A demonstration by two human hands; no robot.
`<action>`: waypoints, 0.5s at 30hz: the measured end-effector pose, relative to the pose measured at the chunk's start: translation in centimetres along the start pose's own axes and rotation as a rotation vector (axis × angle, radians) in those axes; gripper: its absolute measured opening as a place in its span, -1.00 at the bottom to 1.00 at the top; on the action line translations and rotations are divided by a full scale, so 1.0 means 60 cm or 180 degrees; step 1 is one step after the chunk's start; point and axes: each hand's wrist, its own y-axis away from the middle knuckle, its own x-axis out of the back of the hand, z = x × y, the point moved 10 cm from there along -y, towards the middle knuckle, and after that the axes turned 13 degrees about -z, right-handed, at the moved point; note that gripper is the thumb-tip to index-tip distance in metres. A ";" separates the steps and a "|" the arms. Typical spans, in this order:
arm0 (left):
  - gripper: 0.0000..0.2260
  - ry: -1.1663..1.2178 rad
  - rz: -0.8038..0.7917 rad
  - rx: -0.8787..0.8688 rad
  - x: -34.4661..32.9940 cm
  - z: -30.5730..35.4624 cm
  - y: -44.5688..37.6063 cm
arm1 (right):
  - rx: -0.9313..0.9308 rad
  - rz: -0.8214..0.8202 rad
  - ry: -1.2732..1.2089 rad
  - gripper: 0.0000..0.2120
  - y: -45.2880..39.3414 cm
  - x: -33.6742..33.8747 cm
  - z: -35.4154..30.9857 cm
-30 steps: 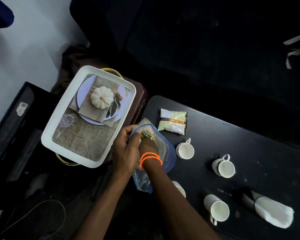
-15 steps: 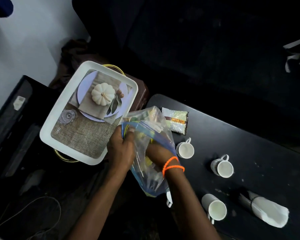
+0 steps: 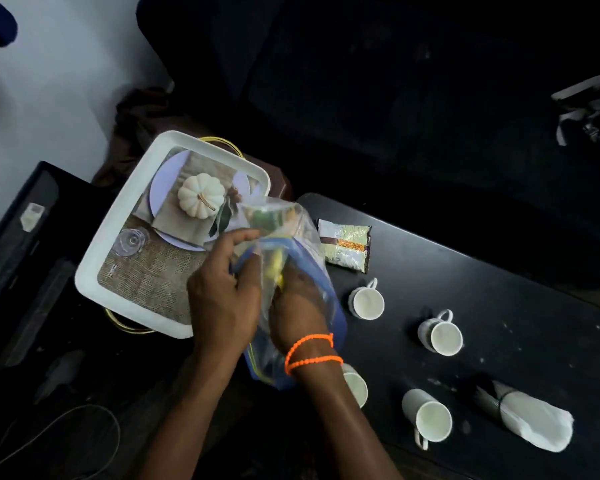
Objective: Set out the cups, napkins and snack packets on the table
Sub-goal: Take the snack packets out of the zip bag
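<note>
Bag (image 3: pixel 291 237) held by left hand (image 3: pixel 222 299); right hand (image 3: pixel 298 313) inside.

We find the tray (image 3: pixel 94 271) to the left of the counter (image 3: pixel 499 306), off its surface. Between them, over the counter's left end, our two hands hold the bag (image 3: pixel 291 237), the left hand (image 3: pixel 222 299) outside it and the right hand (image 3: pixel 298 306) reaching in. A snack packet (image 3: pixel 345 245) lies just right of the bag. Four cups (image 3: pixel 368 303) stand nearer us (one partly behind our right wrist), and the rolled napkins (image 3: pixel 530 420) lie at the right.
</note>
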 end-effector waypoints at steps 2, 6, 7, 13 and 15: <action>-0.76 -0.0201 -0.0188 -0.0054 -0.015 0.007 -0.003 | 0.0275 0.0353 -0.0189 -0.62 0.017 0.015 -0.020; -0.76 -0.0728 -0.0261 0.0168 -0.027 -0.017 -0.022 | 0.0886 0.1215 -0.0527 -0.78 0.092 0.080 -0.063; -0.77 -0.0687 -0.0276 0.0296 -0.024 -0.029 -0.028 | 0.0983 0.1209 -0.0605 -0.74 0.112 0.090 -0.070; -0.79 -0.0161 -0.0253 0.0719 0.018 -0.096 -0.051 | 0.1335 0.1107 -0.2363 -0.69 0.185 0.207 0.005; -0.77 0.0002 -0.0305 0.0835 0.028 -0.114 -0.047 | 0.0964 0.1359 -0.2803 -0.69 0.168 0.235 0.070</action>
